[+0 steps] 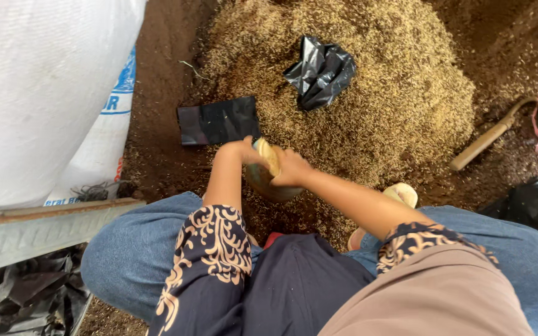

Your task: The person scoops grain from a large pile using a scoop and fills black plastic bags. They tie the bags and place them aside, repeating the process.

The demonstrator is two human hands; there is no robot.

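Together, left hand (242, 151) and right hand (289, 169) closed around a small husk-filled pouch (268, 168), pouch wedged inside both grips

a single view is given, taken from a head-worn camera and aimed steeply down from close above. the wearer's knees and sleeves are cut off at the bottom edge, the husk pile (344, 81) fills the upper centre, and white sacks (38, 93) crowd the upper left.

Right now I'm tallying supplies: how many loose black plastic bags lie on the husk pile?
2: a flat black bag at the pile's left edge, a crumpled black bag near its top. Others may be buried.
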